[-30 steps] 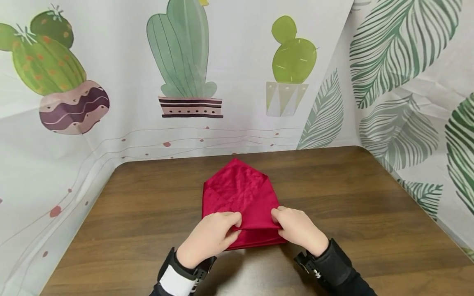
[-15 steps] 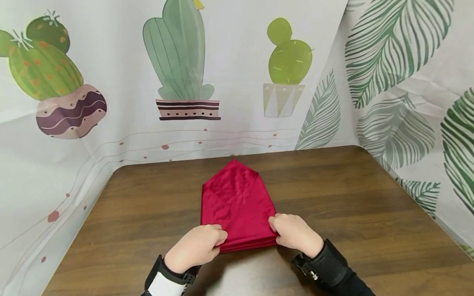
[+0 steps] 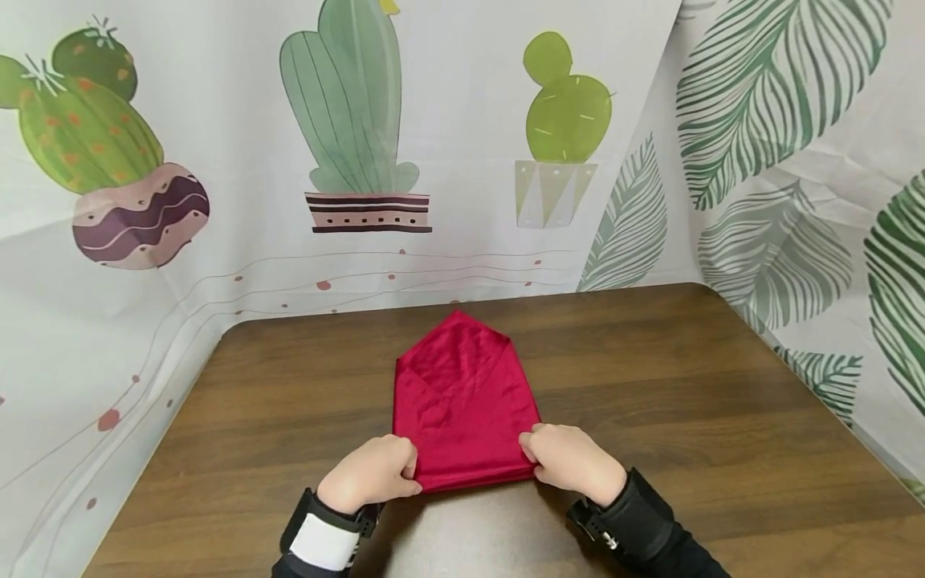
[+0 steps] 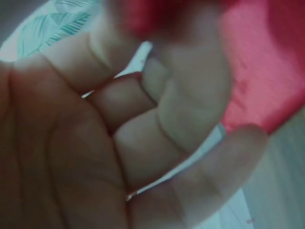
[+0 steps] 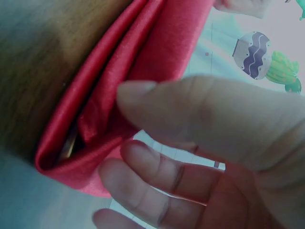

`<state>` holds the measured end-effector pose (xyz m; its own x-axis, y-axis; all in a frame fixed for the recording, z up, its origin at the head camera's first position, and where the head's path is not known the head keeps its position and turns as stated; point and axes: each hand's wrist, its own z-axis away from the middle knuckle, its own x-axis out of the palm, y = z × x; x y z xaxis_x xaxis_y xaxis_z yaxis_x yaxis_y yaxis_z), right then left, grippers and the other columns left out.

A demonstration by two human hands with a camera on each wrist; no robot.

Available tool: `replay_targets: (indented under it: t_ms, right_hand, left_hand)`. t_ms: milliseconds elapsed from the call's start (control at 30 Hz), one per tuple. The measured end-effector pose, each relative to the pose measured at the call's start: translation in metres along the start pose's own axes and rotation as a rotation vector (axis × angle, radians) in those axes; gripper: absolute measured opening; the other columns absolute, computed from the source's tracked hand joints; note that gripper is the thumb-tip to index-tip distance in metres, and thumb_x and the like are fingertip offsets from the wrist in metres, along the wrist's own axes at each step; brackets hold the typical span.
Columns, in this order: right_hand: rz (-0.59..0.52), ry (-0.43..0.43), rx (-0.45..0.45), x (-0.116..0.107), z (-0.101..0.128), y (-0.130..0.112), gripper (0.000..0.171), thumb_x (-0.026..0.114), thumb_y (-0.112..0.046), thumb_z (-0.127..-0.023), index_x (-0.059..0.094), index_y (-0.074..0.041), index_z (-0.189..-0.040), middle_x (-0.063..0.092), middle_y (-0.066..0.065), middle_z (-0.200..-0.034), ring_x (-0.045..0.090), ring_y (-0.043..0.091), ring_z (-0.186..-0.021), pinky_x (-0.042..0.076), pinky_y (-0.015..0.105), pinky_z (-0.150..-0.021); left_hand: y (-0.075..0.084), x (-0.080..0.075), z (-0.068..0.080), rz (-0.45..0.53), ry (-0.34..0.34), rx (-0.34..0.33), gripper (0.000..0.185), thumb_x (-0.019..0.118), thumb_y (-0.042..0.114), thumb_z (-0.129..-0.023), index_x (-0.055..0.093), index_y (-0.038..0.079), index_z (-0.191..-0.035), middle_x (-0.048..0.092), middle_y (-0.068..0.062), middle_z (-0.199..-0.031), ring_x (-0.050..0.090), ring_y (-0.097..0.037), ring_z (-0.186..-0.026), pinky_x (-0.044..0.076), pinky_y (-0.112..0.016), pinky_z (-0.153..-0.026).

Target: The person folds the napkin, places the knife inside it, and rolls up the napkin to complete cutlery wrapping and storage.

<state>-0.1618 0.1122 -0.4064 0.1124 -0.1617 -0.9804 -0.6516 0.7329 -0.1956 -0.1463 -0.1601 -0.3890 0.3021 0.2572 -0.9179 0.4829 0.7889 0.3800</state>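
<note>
Brown wooden table [image 3: 686, 385]: folded red satin cloth [image 3: 462, 401]; left hand [image 3: 370, 475] and right hand [image 3: 571, 459] have slid outward, now pinching its 7 and 5 o'clock corners; near fold flattened.

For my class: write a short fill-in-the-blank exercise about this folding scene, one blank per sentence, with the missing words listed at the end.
1. The folded cloth is ____ in colour.
2. The left hand and right hand grip its ____ corners, the ones closest to the person.
3. The cloth's far end comes to a ____.
4. The cloth lies on a brown ____ table.

Missing words: red; near; point; wooden
</note>
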Motion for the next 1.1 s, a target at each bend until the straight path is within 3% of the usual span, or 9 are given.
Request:
replay_targets:
  t_ms: [167,467,1100]
  right_hand:
    - [-0.008,-0.013,-0.014,0.001,0.001,-0.001,0.033,0.067,0.000,-0.063,0.039,-0.015,-0.061,0.033,-0.006,-0.061,0.036,0.008,-0.052,0.031,0.023,-0.045]
    - [-0.031,0.000,-0.012,0.002,0.002,0.000,0.030,0.065,0.003,-0.062,0.040,-0.014,-0.061,0.034,-0.006,-0.061,0.035,0.009,-0.052,0.030,0.022,-0.045]
    - [-0.036,-0.044,0.003,0.000,0.001,-0.001,0.015,0.064,0.002,-0.063,0.058,-0.011,-0.068,0.046,-0.004,-0.067,0.051,0.013,-0.060,0.041,0.024,-0.053]
  left_hand:
    - [-0.005,0.002,-0.002,0.018,-0.028,-0.056,0.026,0.069,0.005,-0.065,0.047,0.014,-0.054,0.040,0.009,-0.050,0.037,-0.007,-0.050,0.034,-0.023,-0.046]
    - [-0.008,0.006,-0.004,-0.020,-0.062,-0.085,0.027,0.072,0.006,-0.061,0.050,0.016,-0.050,0.043,0.010,-0.048,0.040,-0.007,-0.049,0.036,-0.024,-0.045]
    - [-0.016,0.017,-0.007,-0.019,-0.048,-0.149,0.026,0.074,0.006,-0.056,0.050,0.015,-0.049,0.044,0.008,-0.048,0.041,-0.009,-0.047,0.036,-0.026,-0.043]
